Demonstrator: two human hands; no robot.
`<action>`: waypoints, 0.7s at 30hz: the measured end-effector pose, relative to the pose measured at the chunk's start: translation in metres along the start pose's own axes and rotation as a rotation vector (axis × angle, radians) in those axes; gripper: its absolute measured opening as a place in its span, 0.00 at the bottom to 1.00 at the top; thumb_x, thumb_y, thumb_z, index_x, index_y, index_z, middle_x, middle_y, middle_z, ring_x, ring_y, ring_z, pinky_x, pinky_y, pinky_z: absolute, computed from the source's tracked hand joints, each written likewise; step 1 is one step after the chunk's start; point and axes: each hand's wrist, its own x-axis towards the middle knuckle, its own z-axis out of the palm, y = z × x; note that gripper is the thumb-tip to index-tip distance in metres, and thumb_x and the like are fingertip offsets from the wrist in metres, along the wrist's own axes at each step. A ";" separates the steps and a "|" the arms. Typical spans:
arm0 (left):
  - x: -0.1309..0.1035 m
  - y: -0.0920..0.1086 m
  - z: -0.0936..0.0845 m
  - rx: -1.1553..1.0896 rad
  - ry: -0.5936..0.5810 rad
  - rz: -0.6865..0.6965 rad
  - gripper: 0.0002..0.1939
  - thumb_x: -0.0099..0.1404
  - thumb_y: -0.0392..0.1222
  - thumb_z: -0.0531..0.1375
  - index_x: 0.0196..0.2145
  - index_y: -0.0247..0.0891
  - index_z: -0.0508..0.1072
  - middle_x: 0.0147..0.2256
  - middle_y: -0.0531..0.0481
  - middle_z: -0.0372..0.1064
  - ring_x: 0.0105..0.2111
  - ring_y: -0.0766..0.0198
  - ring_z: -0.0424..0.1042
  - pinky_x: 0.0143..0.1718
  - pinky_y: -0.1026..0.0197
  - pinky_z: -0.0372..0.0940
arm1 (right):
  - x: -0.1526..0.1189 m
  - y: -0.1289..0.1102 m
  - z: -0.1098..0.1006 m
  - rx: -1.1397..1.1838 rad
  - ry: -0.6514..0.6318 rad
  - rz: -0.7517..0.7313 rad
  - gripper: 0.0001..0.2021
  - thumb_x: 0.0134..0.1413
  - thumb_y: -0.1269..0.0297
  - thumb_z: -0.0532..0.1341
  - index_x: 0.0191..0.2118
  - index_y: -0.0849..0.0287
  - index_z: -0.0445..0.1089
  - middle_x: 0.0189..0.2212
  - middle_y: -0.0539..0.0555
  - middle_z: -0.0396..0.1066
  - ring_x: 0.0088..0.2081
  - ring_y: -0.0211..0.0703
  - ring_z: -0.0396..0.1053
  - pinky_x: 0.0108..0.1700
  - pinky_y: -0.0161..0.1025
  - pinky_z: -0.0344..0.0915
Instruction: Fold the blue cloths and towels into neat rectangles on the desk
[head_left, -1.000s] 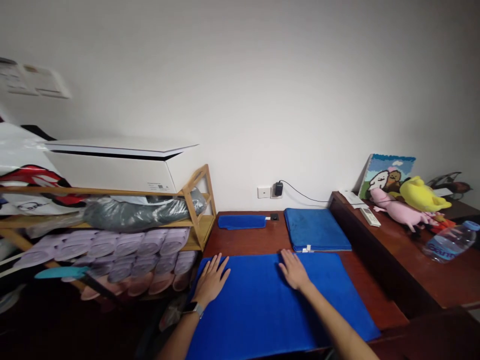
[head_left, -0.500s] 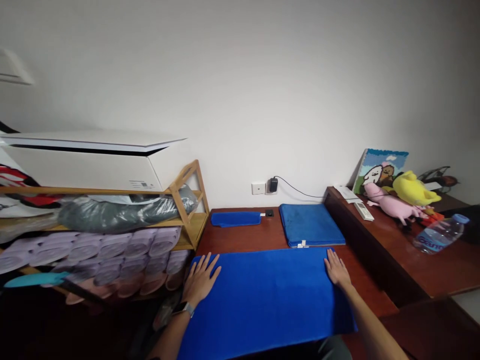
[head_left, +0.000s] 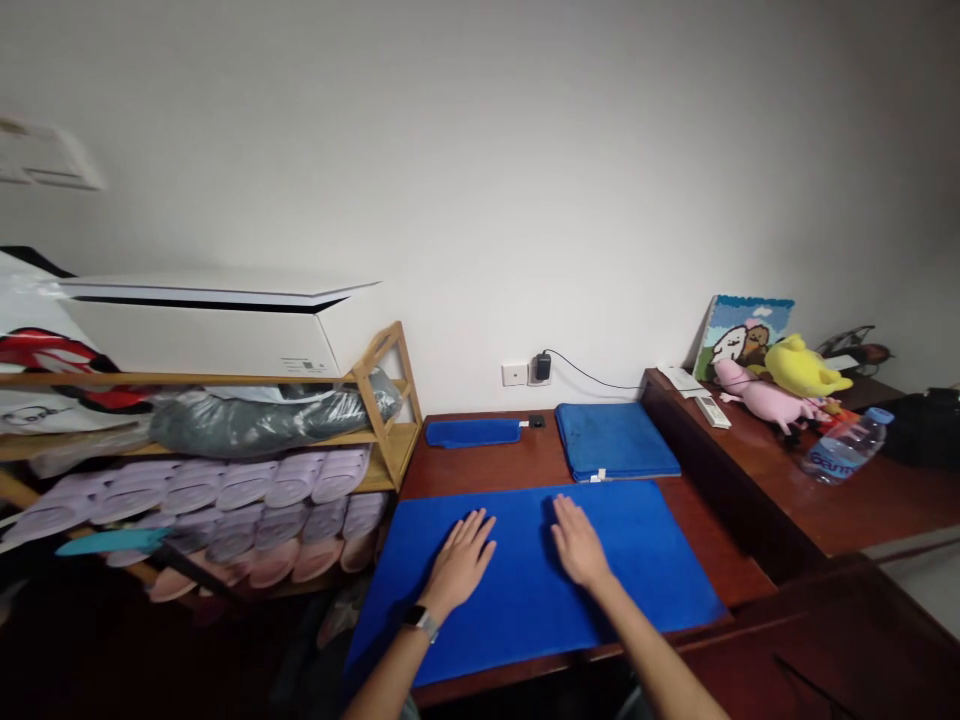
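Covering cloth: the blue cloth (head_left: 517, 600) lies opened out on the desk (head_left: 480, 470), its near edge just short of the desk's front edge, its near left corner lost in the dark.
Left hand (head_left: 459, 560): palm down over the cloth's left half, fingers slightly apart, thumb out, a watch (head_left: 421, 620) on the wrist.
Right hand (head_left: 579, 545): palm down near the cloth's far edge, fingers close together, thumb a little apart; neither hand pinches anything, and I cannot tell how hard they press.
Progress: the cloth looks fully opened and mostly smooth; no fold shows in it, and any small creases left are too faint to tell.
Desk's back edge: a narrow blue piece (head_left: 474, 432) toward the left corner, a folded blue stack (head_left: 616, 440) toward the right.
Raised side surface: beyond the desk's right edge, carrying a bottle (head_left: 841, 450), a remote (head_left: 712, 411) and a pink plush (head_left: 761, 392).
Rack (head_left: 394, 465): left of the desk, with slippers (head_left: 281, 480) below and a white box (head_left: 202, 335) on top.
Wall (head_left: 525, 180): pale, a black plug (head_left: 544, 366) in its socket.
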 end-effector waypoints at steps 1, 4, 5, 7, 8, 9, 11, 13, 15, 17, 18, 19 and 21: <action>-0.001 0.013 0.004 -0.010 -0.009 0.027 0.30 0.82 0.57 0.46 0.74 0.50 0.65 0.75 0.46 0.61 0.74 0.51 0.61 0.75 0.43 0.56 | -0.002 -0.024 0.013 0.005 -0.047 -0.031 0.32 0.78 0.51 0.44 0.79 0.59 0.55 0.78 0.58 0.52 0.79 0.56 0.50 0.79 0.58 0.49; -0.010 0.025 0.008 0.003 -0.063 -0.001 0.30 0.81 0.58 0.47 0.75 0.52 0.63 0.75 0.46 0.61 0.75 0.49 0.61 0.74 0.40 0.57 | -0.004 -0.069 0.037 0.014 -0.127 -0.054 0.32 0.78 0.50 0.45 0.80 0.51 0.52 0.78 0.49 0.49 0.79 0.53 0.49 0.79 0.55 0.48; -0.017 0.019 0.007 0.020 -0.074 -0.046 0.30 0.81 0.59 0.47 0.75 0.53 0.63 0.75 0.46 0.61 0.75 0.48 0.60 0.74 0.38 0.57 | -0.003 -0.073 0.039 0.019 -0.142 -0.049 0.31 0.78 0.50 0.46 0.80 0.50 0.52 0.78 0.48 0.49 0.79 0.52 0.49 0.79 0.55 0.47; -0.034 -0.004 0.002 0.067 -0.063 -0.166 0.31 0.80 0.60 0.47 0.75 0.53 0.63 0.75 0.45 0.60 0.75 0.45 0.59 0.74 0.35 0.56 | -0.003 -0.065 0.035 0.025 -0.160 -0.033 0.32 0.77 0.51 0.48 0.80 0.52 0.54 0.78 0.51 0.50 0.79 0.53 0.50 0.79 0.54 0.46; -0.045 -0.018 -0.001 0.093 -0.044 -0.223 0.32 0.80 0.61 0.47 0.75 0.51 0.63 0.76 0.44 0.59 0.75 0.44 0.59 0.74 0.34 0.55 | -0.005 -0.053 0.030 0.023 -0.167 -0.018 0.32 0.76 0.53 0.48 0.79 0.56 0.55 0.78 0.55 0.50 0.79 0.54 0.50 0.79 0.55 0.46; -0.055 -0.033 -0.004 0.118 -0.024 -0.270 0.33 0.79 0.61 0.47 0.75 0.50 0.63 0.76 0.43 0.58 0.75 0.43 0.58 0.74 0.34 0.54 | -0.009 -0.037 0.024 0.014 -0.166 0.010 0.33 0.75 0.54 0.48 0.79 0.59 0.56 0.78 0.58 0.51 0.79 0.55 0.49 0.79 0.56 0.45; -0.074 -0.058 -0.010 0.152 0.008 -0.321 0.34 0.79 0.61 0.46 0.75 0.47 0.62 0.76 0.42 0.57 0.76 0.44 0.57 0.75 0.35 0.53 | -0.023 0.006 0.006 -0.022 -0.140 0.119 0.34 0.74 0.54 0.46 0.78 0.61 0.57 0.78 0.59 0.52 0.79 0.55 0.49 0.79 0.58 0.44; -0.086 -0.072 -0.014 0.161 0.026 -0.331 0.35 0.78 0.61 0.46 0.75 0.47 0.62 0.76 0.43 0.58 0.76 0.46 0.57 0.75 0.36 0.53 | -0.047 0.060 -0.019 -0.062 -0.080 0.283 0.35 0.72 0.50 0.47 0.77 0.59 0.60 0.77 0.57 0.56 0.79 0.54 0.50 0.80 0.56 0.46; -0.090 -0.075 -0.017 0.161 0.033 -0.329 0.34 0.78 0.60 0.47 0.75 0.46 0.63 0.76 0.44 0.59 0.76 0.46 0.58 0.75 0.36 0.54 | -0.076 0.115 -0.047 -0.089 0.004 0.442 0.37 0.68 0.47 0.46 0.76 0.57 0.64 0.75 0.59 0.61 0.78 0.59 0.53 0.78 0.58 0.50; -0.088 -0.072 -0.020 0.161 0.035 -0.329 0.34 0.78 0.59 0.47 0.74 0.46 0.64 0.75 0.43 0.59 0.75 0.45 0.59 0.74 0.35 0.55 | -0.102 0.162 -0.074 -0.106 0.047 0.527 0.38 0.66 0.46 0.45 0.74 0.52 0.68 0.73 0.62 0.64 0.76 0.68 0.56 0.75 0.66 0.55; -0.086 -0.070 -0.022 0.163 0.035 -0.333 0.34 0.78 0.58 0.47 0.74 0.45 0.65 0.75 0.42 0.59 0.75 0.45 0.59 0.74 0.35 0.55 | -0.112 0.179 -0.084 -0.101 0.086 0.546 0.38 0.65 0.44 0.45 0.74 0.49 0.68 0.72 0.62 0.66 0.75 0.71 0.58 0.74 0.70 0.56; -0.085 -0.068 -0.024 0.163 0.033 -0.336 0.34 0.78 0.57 0.47 0.74 0.44 0.65 0.75 0.42 0.60 0.75 0.45 0.60 0.74 0.34 0.55 | -0.119 0.190 -0.091 -0.091 0.130 0.551 0.38 0.64 0.43 0.45 0.73 0.46 0.69 0.71 0.62 0.67 0.74 0.74 0.59 0.72 0.72 0.57; -0.085 -0.062 -0.027 0.153 0.029 -0.323 0.33 0.78 0.56 0.46 0.74 0.42 0.66 0.75 0.41 0.60 0.75 0.46 0.60 0.74 0.36 0.56 | -0.123 0.191 -0.093 -0.067 0.221 0.526 0.38 0.64 0.41 0.45 0.73 0.43 0.69 0.71 0.62 0.68 0.73 0.75 0.60 0.72 0.73 0.57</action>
